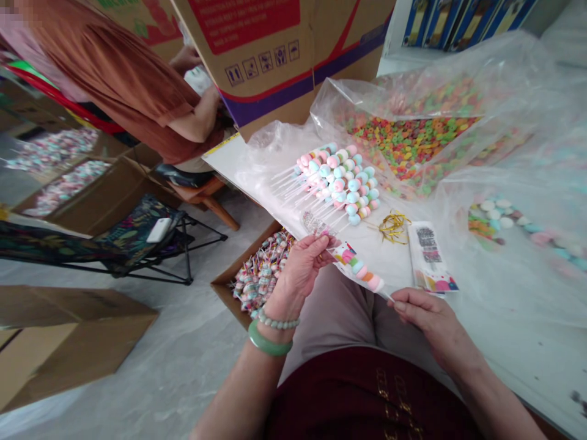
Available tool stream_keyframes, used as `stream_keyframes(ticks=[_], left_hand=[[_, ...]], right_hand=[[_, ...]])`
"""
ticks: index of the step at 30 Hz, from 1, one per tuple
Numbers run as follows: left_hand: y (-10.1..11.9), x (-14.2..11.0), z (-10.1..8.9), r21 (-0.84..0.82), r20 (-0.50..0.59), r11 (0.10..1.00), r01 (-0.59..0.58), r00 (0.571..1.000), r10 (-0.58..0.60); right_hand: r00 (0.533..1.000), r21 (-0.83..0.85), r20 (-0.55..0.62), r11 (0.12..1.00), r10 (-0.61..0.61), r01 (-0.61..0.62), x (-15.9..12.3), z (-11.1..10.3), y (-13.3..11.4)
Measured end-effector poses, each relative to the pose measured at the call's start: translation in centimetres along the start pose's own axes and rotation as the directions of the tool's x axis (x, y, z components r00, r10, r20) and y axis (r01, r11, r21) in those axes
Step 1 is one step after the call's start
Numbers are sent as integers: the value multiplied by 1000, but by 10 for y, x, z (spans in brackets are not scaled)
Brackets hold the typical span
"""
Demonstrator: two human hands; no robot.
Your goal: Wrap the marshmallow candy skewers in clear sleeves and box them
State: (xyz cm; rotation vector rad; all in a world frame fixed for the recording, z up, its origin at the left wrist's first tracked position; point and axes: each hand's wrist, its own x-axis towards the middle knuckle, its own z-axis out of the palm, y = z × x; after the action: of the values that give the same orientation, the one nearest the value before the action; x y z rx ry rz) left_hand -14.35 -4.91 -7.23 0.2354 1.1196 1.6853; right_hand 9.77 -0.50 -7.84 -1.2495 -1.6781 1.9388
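Between my hands, above my lap, is a marshmallow candy skewer (362, 272) in pink, blue, orange and white. A clear printed plastic bag (338, 252) surrounds at least its upper part. My left hand (305, 263) pinches the end of this bag, its fingers closed. My right hand (424, 311) grips the thin stick at the skewer's lower end between thumb and fingers. On the table beyond lies a pile of similar skewers (342, 177), sticks toward me. Gold twist ties (393, 226) and a stack of printed bags (430, 253) lie to their right.
Large clear bags hold colourful ring candies (413, 143) and marshmallows (504, 214). A big carton (293, 79) stands at the back. Below the table edge, a box (224, 290) holds wrapped skewers. A person in a brown top (123, 67) sits left, near a folding chair (132, 238).
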Motion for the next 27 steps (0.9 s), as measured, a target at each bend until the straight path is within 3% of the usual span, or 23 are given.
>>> stream_keyframes(ticks=[3, 6, 10, 13, 15, 18, 19, 21, 22, 24, 27], left_hand=[[-5, -2, 3, 8, 18, 1000, 21, 1000, -21], [-11, -3, 6, -17, 43, 999, 50, 998, -50], [-17, -4, 8, -47, 40, 997, 66, 997, -64], [-20, -3, 8, -40, 54, 997, 68, 996, -65], [-23, -3, 8, -53, 3, 996, 68, 998, -68], [-28, -2, 10, -80, -149, 995, 65, 986, -76], [-30, -2, 11, -83, -183, 994, 67, 980, -81], [-32, -3, 12, -82, -194, 994, 76, 977, -91], [-33, -4, 13, -79, -180, 994, 79, 979, -92], [-35, -5, 15, -69, -139, 994, 80, 986, -89], [-35, -6, 16, -82, -72, 994, 71, 994, -77]], right_hand=[[998, 174, 38, 983, 52, -58, 1, 5, -4], [997, 187, 35, 980, 62, -67, 3, 11, -5], [999, 23, -54, 1000, -3, 4, 6, 14, 3], [981, -189, -141, 977, -131, 103, 5, 14, 8], [925, -415, -179, 878, -335, 238, 3, 15, 9], [748, -715, -90, 566, -657, 411, 0, 18, 7], [703, -764, -49, 480, -710, 431, 0, 18, 6], [671, -803, -23, 414, -741, 429, 0, 19, 4], [679, -797, -42, 435, -733, 420, 1, 19, 3], [743, -718, -127, 577, -657, 388, 2, 18, 2], [939, -337, -167, 913, -300, 231, 4, 16, -1]])
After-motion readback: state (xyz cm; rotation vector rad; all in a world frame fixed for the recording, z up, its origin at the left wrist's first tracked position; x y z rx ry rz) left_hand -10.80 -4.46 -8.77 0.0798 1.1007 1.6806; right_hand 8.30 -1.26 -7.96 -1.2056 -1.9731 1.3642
